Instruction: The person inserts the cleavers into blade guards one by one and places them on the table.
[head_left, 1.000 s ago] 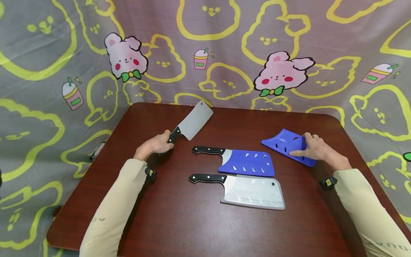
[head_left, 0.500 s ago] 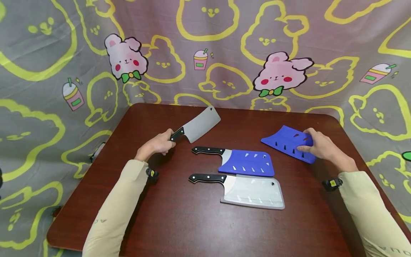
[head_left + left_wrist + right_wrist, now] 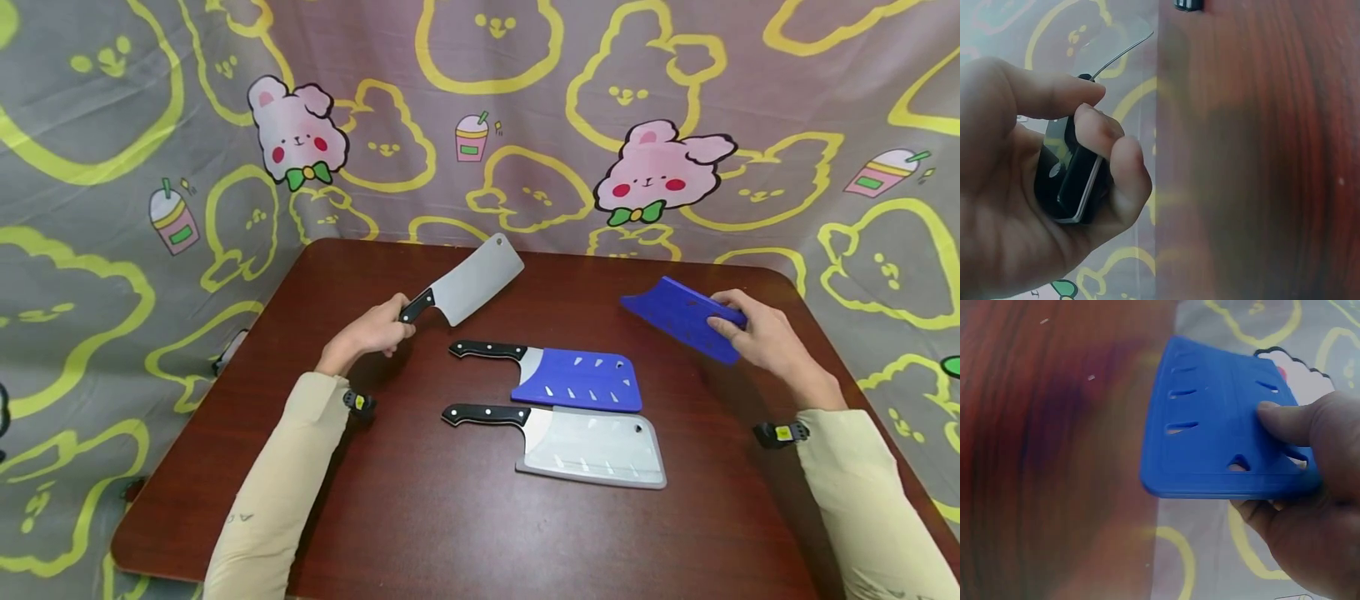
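My left hand grips the black riveted handle of a bare cleaver, its blade pointing up and to the right at the far side of the table. In the left wrist view the fingers curl round the handle. My right hand pinches a blue slotted blade guard, tilted above the table, thumb on one face. The right wrist view shows this guard up close with nothing in it. Between the hands lies a second cleaver in a blue guard, and nearer me a third in a clear guard.
The dark red-brown table has rounded corners. A patterned cloth hangs behind it and along both sides. The two sheathed cleavers lie flat mid-table, handles to the left.
The right hand has raised the blue guard off the table and tilted it. My left hand has carried the bare cleaver a little to the right. Both sheathed cleavers stay put.
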`<state>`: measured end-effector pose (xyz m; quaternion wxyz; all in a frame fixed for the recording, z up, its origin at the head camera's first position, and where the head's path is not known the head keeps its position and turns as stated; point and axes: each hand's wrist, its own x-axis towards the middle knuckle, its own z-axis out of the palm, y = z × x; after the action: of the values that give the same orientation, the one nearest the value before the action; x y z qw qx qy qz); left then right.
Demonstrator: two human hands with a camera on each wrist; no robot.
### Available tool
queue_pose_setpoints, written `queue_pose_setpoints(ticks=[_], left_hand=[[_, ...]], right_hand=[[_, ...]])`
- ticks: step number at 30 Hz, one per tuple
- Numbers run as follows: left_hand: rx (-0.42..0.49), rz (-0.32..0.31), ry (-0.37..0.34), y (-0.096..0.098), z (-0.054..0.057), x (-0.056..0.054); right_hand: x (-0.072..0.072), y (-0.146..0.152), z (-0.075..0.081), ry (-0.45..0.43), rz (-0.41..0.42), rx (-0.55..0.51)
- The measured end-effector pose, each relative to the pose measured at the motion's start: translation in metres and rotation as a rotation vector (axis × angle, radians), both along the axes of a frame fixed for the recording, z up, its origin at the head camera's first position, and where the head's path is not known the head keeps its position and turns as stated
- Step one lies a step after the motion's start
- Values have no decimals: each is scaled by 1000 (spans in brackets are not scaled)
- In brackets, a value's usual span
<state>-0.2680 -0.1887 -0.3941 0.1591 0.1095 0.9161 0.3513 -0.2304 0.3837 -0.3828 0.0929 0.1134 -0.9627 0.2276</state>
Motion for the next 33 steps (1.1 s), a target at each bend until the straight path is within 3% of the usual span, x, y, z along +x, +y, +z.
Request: queue_pose_setpoints(ticks=[5, 9, 14, 17, 21, 27, 29, 33], left_hand=[[8, 1, 21, 5, 6, 1], [30, 1, 48, 11, 13, 2], [42, 3, 96, 19, 23, 5], [59, 0, 121, 24, 28, 5], [112, -14, 148, 29, 34, 6], [173, -24, 175, 31, 37, 8], [183, -27, 182, 28, 37, 9], [189, -29, 194, 22, 37, 11]], right_hand=[[6, -5, 16, 48, -119, -92], [12, -10, 30, 141, -195, -200], [14, -19, 43, 323, -192, -399], [14, -24, 51, 382, -160, -480], [16, -28, 58, 378, -130, -532], [19, -33, 59, 346, -163, -598], [18, -38, 57, 335, -151, -676], [14, -45, 54, 317, -48, -851]])
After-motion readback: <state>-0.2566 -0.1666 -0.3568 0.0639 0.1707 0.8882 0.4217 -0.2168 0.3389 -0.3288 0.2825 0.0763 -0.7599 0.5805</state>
